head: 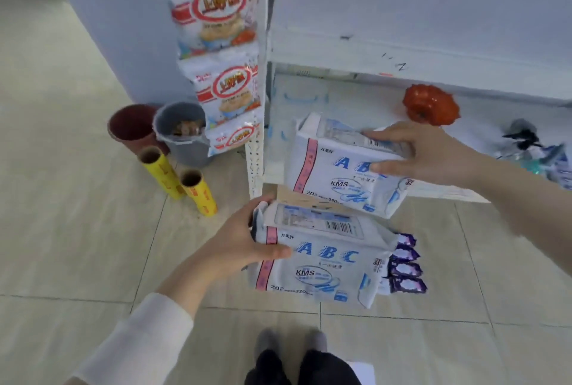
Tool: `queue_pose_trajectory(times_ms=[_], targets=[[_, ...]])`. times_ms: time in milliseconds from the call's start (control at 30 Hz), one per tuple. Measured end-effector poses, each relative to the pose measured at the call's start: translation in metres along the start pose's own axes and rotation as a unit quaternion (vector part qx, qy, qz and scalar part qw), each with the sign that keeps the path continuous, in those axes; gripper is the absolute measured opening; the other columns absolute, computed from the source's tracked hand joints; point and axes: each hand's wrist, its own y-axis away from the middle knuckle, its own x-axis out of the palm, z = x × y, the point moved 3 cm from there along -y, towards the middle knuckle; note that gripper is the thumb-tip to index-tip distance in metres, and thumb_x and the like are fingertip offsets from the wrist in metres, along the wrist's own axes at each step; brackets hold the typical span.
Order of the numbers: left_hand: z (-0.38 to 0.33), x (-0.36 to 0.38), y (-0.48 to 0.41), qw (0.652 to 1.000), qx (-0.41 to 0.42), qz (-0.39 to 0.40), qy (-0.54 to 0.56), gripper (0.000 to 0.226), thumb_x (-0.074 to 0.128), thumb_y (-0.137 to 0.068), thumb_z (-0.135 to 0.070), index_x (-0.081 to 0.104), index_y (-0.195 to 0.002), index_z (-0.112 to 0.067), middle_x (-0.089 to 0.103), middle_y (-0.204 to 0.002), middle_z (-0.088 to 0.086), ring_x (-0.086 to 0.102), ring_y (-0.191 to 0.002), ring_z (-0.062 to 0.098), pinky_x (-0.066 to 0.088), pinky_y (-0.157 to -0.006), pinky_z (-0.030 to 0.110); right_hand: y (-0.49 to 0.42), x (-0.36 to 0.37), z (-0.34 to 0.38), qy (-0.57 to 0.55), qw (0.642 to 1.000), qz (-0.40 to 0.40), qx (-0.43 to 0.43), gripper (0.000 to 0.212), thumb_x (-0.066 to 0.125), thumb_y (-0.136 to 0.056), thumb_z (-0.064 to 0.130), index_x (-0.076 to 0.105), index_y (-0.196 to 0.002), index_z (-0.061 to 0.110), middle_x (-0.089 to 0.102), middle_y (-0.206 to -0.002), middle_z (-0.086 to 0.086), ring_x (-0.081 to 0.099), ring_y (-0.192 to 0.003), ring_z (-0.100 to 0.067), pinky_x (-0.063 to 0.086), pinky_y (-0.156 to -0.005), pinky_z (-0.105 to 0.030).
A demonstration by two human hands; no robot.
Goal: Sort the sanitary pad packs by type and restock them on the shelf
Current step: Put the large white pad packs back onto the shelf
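White lower ABC pack (325, 264): over the floor, left end clamped by left hand (244, 245), thumb on front face, fingers curled behind. Purple packs (407, 265): stacked at that pack's far end from the left hand. Upper ABC pack (337, 168): beyond, right end gripped by right hand (427, 155), at front edge of bottom shelf (340, 97). Orange dish (430, 104): on shelf, just beyond right hand.
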Motion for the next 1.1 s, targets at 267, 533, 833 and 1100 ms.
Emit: queue_pose_trajectory(times_ms=[267,533,833,1100], targets=[[-0.078,-0.013,-0.001,0.997,0.068,-0.013,-0.043,0.09,0.082,-0.038,-0.046,0.042,-0.119,-0.047,0.058,-0.117,-0.022,0.056,-0.105,-0.008,0.051,-0.07,0.015,0.019,-0.086,0.014,-0.007,0.996,-0.085,-0.005,0.052,0.069,-0.076,0.04,0.046,-0.122,0.046,0.054,-0.106,0.017,0.048,-0.086,0.008,0.033,-0.069,-0.003],[-0.168,-0.011,-0.035,0.983,0.158,-0.015,-0.088,0.079,0.082,-0.042,-0.046,0.051,-0.115,-0.04,0.063,-0.108,-0.023,0.059,-0.102,-0.004,0.051,-0.08,0.019,0.014,-0.158,-0.001,0.011,0.991,-0.136,0.002,0.054,0.068,-0.075,0.042,0.05,-0.126,0.038,0.053,-0.106,0.007,0.047,-0.079,0.006,0.032,-0.063,0.001],[-0.248,-0.011,-0.111,0.972,0.195,-0.102,-0.089,0.08,0.082,-0.05,-0.025,0.047,-0.121,-0.036,0.062,-0.111,-0.015,0.063,-0.098,0.002,0.056,-0.071,0.021,-0.061,-0.242,-0.035,0.034,0.983,-0.174,-0.038,0.055,0.071,-0.076,0.038,0.053,-0.128,0.032,0.052,-0.119,0.012,0.045,-0.103,-0.004,0.035,-0.075,-0.012],[-0.275,-0.026,-0.175,0.967,0.193,-0.142,-0.092,0.069,0.081,-0.063,-0.011,0.046,-0.113,-0.042,0.062,-0.104,-0.017,0.065,-0.084,-0.005,0.057,-0.064,0.022,-0.155,-0.276,-0.046,0.058,0.985,-0.141,-0.075,0.054,0.069,-0.077,0.042,0.051,-0.127,0.038,0.048,-0.128,0.013,0.041,-0.12,-0.005,0.029,-0.089,-0.014]])
